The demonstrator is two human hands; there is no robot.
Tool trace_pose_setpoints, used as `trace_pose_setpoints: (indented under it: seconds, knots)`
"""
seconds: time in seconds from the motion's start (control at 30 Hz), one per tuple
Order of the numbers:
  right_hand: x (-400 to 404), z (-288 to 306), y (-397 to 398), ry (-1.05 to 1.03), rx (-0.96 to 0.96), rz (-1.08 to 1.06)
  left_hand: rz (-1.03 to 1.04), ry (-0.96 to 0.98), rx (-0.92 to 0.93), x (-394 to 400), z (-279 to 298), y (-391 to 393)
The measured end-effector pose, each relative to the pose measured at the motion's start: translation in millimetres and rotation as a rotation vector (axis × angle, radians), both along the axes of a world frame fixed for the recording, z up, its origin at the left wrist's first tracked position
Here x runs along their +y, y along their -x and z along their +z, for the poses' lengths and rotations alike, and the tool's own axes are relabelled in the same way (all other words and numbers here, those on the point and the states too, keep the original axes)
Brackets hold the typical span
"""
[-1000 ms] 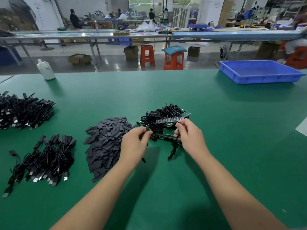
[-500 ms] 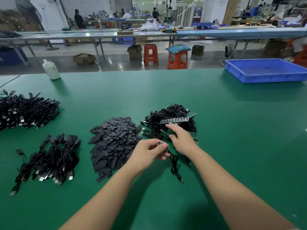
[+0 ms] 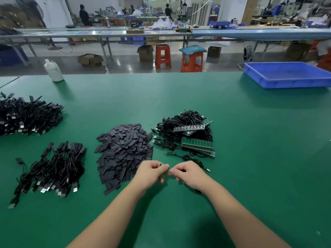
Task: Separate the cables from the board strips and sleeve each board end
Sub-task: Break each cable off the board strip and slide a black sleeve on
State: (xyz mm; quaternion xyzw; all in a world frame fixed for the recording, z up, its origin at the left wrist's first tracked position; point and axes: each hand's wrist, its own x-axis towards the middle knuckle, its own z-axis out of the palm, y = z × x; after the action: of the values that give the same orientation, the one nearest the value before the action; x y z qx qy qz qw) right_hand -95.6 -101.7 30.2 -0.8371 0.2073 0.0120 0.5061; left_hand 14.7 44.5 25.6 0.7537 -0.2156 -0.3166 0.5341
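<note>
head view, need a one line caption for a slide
Both hands, left and right, pinch a small green board piece over the green table, beside a sleeve pile.

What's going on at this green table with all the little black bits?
A person is working by hand. Both the left hand and right hand pinch one small green board piece between them, its cable trailing away. Beside them lie a pile of black sleeves and a heap of board strips with cables attached.
</note>
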Motion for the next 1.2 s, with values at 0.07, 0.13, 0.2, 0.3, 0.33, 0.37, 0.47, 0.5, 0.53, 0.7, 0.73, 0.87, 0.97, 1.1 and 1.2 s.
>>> trace_pose_setpoints:
  seconds: [0.07,0.13,0.2,0.3,0.33,0.37,0.47,0.5,0.53,0.7,0.73,0.87,0.97,1.1,1.2]
  knots:
    - [1,-9,1,-0.038,0.053,-0.016,0.023,-0.152,-0.161,4,-7,-4]
    - [1,-17,3,-0.093,0.082,-0.055,0.12,-0.314,-0.459,10,-10,-11]
    - [0,-23,5,-0.124,0.095,-0.082,0.211,-0.405,-0.729,19,-10,-18]
    - [-1,-29,8,-0.157,0.064,-0.143,0.209,-0.511,-0.986,31,-17,-35]
    - [-1,-31,9,-0.176,0.043,-0.17,0.181,-0.573,-1.022,34,-20,-41]
    - [-1,-32,10,-0.194,0.026,-0.191,0.153,-0.638,-1.038,35,-23,-45]
    - [1,-34,10,-0.201,0.011,-0.21,0.088,-0.746,-1.037,35,-32,-51]
    - [1,-34,10,-0.2,0.009,-0.211,0.082,-0.748,-1.029,34,-34,-52]
    - [1,-35,11,-0.206,0.006,-0.211,0.09,-0.74,-1.017,33,-35,-52]
    - [-1,-37,12,-0.24,0.009,-0.197,0.115,-0.706,-1.004,30,-32,-55]
    - [-2,-38,12,-0.24,0.012,-0.194,0.11,-0.698,-1.007,31,-32,-56]
    - [-3,-39,11,-0.268,0.024,-0.192,0.101,-0.668,-1.0,34,-33,-54]
    - [-5,-40,11,-0.287,0.029,-0.185,0.12,-0.576,-1.018,34,-30,-45]
    - [-11,-42,12,-0.337,0.035,-0.159,0.063,-0.291,-1.023,30,-23,-28]
    - [-12,-43,12,-0.345,0.038,-0.148,0.041,-0.133,-0.689,20,-24,-12]
